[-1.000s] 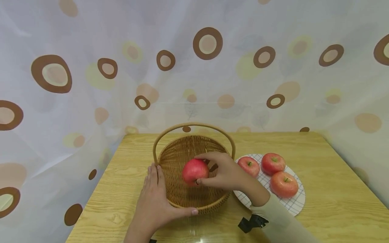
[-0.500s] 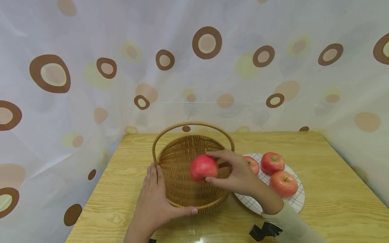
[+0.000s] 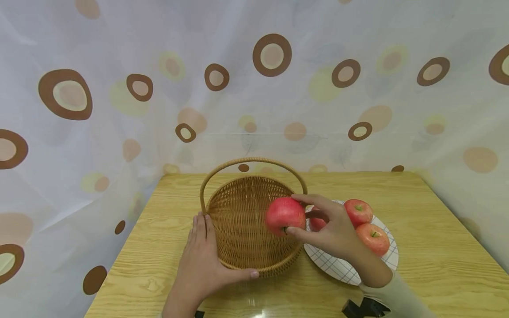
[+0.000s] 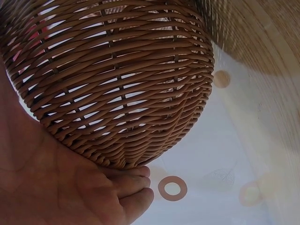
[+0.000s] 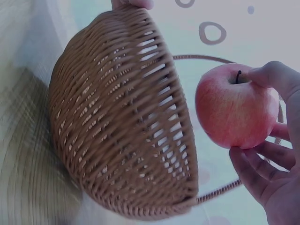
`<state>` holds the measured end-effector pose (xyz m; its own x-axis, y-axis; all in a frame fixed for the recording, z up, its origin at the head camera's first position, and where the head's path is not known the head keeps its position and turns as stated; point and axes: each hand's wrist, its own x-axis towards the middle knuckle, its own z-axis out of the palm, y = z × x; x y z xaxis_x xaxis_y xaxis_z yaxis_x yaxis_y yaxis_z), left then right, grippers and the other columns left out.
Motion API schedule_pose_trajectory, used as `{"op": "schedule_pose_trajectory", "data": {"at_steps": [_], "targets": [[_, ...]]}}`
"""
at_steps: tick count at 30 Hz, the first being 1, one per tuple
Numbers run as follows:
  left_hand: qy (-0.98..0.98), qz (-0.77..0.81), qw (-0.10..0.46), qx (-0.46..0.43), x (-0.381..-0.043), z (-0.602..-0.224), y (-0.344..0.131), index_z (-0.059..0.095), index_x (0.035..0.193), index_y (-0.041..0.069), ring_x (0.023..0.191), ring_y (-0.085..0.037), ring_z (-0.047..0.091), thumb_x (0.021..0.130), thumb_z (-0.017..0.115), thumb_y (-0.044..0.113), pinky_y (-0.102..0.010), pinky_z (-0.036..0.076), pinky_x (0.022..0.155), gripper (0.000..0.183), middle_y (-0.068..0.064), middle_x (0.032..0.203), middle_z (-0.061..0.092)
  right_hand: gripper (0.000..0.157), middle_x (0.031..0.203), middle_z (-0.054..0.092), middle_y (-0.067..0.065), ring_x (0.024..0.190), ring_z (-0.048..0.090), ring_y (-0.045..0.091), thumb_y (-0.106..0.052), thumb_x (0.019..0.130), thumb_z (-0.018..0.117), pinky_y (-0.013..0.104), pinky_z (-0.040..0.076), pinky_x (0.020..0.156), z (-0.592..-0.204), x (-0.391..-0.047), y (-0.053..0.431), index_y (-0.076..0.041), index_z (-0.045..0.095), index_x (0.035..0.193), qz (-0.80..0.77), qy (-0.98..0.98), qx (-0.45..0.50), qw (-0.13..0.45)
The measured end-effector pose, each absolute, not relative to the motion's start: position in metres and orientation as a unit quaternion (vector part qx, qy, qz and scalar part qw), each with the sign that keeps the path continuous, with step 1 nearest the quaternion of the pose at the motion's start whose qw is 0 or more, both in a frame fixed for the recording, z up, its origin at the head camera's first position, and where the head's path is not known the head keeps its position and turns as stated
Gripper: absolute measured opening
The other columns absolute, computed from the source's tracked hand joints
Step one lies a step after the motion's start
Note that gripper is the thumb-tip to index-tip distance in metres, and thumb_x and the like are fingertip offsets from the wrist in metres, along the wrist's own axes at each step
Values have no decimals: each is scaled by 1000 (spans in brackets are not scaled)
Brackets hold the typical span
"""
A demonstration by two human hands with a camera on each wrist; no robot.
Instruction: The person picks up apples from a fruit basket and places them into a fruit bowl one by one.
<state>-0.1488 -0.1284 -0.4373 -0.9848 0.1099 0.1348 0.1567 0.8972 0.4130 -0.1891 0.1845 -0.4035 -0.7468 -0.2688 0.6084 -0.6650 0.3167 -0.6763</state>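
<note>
My right hand (image 3: 318,223) grips a red apple (image 3: 285,215) above the right rim of the wicker basket (image 3: 242,229); the right wrist view shows the apple (image 5: 234,112) between thumb and fingers beside the basket (image 5: 122,122). My left hand (image 3: 204,260) lies against the basket's left and near wall, fingers straight along the rim and thumb along the front. In the left wrist view the palm (image 4: 56,187) presses on the woven wall (image 4: 117,79). The basket holds nothing that I can see.
A white checked plate (image 3: 342,265) sits right of the basket with two red apples (image 3: 358,212) (image 3: 372,239) showing and a third partly hidden behind my right hand. Everything rests on a wooden table (image 3: 437,265) with a spotted curtain (image 3: 119,88) around it.
My right hand has carried the apple from over the basket's middle rightward and slightly up, to its right rim near the plate. The left hand and basket have stayed still.
</note>
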Motion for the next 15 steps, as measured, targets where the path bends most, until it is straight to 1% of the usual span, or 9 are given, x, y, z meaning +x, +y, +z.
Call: {"op": "schedule_pose_trajectory", "data": {"at_steps": [2,3,7,10,15], "targets": [[-973,-217,51,-67,-149,-437,-129,5,168,-5,166,-39,-5,47,59,110,-56,19,132,175,-26,176,-9,65,124,74,3,92,72,13,0,74,95,25,64,80,-403,-188,191,-12,72,133,505,-786,294,202],[-973,-216,49,-67,-149,-437,-129,4,168,-4,166,-39,-6,47,59,110,-56,18,132,175,-26,176,-10,65,124,74,2,95,72,12,2,73,95,26,64,84,-403,-187,194,-12,72,132,505,-785,292,206],[-973,-218,46,-66,-149,-436,-129,4,168,-4,166,-38,-6,48,61,109,-55,16,133,175,-26,175,-10,68,126,73,1,101,71,12,9,70,94,24,64,84,-401,-184,208,-9,71,132,508,-782,288,215],[-973,-217,48,-68,-150,-436,-129,4,168,-5,166,-39,-6,48,62,109,-54,15,133,175,-26,175,-10,69,126,73,0,104,70,11,12,69,94,24,64,82,-399,-181,217,-6,71,132,514,-780,287,215],[-972,-218,53,-71,-150,-436,-129,5,167,-6,166,-40,-4,48,62,109,-55,16,132,175,-28,175,-8,71,123,72,-1,103,68,9,12,69,94,21,63,83,-401,-178,231,-6,70,134,500,-790,278,221]]}}
